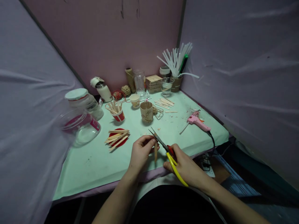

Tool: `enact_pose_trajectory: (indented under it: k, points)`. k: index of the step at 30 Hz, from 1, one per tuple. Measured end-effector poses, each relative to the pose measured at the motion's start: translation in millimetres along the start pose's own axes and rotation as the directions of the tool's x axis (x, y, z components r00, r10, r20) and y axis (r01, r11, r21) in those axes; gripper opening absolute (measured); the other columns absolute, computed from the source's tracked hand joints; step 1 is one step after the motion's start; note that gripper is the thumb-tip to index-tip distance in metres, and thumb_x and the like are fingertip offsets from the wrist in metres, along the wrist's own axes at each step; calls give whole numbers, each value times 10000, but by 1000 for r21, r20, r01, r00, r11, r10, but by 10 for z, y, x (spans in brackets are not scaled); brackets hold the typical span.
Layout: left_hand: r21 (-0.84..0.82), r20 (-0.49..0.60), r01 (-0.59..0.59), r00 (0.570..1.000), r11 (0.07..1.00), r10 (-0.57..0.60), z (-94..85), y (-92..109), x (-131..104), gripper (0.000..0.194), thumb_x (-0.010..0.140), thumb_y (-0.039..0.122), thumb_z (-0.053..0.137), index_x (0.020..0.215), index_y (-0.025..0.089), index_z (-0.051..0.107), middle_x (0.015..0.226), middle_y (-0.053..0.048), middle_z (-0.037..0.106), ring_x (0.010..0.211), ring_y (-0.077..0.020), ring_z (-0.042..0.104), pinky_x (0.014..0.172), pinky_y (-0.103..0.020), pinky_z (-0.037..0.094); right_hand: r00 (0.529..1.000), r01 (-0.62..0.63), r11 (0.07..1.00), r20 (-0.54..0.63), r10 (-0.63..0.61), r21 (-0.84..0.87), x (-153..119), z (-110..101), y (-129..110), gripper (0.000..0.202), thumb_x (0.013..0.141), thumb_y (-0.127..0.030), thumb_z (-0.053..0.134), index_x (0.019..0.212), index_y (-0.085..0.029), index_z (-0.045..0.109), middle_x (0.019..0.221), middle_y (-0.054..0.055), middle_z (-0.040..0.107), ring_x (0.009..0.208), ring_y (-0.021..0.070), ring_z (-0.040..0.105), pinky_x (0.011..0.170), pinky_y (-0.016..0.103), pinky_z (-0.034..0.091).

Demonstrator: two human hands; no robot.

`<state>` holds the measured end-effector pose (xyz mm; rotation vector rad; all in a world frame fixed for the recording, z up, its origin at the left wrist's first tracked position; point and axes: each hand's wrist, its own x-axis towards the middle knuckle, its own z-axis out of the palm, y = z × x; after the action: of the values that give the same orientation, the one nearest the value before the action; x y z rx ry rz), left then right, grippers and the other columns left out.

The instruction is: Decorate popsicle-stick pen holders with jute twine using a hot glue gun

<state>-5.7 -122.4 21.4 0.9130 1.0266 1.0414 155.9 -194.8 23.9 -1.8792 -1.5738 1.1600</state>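
Between thumb and fingers, my left hand (142, 151) pinches a flat wooden craft stick (155, 153), which hangs down near the table's front edge. My right hand (183, 161) is wrapped around scissors (171, 160) with yellow and red handles. Their blades are slightly parted and point up and left, close beside my left fingertips. Beyond my hands stands a decorated brown cup (146, 112). Left of my left hand, several craft sticks (116, 139) lie across a red disc (123, 143).
A pink glue gun (197, 122) lies at the right, its cord running over the edge. A red paper cup (119, 116) holds more sticks. Loose sticks (164, 102) lie farther back. A clear plastic jar (87, 133) is at the left. White glue sticks (175, 62) stand in a pot.
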Motion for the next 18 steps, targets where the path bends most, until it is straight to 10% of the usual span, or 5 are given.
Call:
enact_pose_trajectory:
  k: [18]
  points:
    - [108, 53, 16, 998, 994, -22, 4, 8, -12, 295, 614, 383, 847, 711, 147, 699, 674, -22, 699, 614, -166, 687, 629, -284, 571, 995, -29, 996, 92, 37, -83, -42, -29, -32, 382, 827, -399, 671, 944, -260, 335, 774, -33, 534, 702, 187, 505, 627, 291, 299]
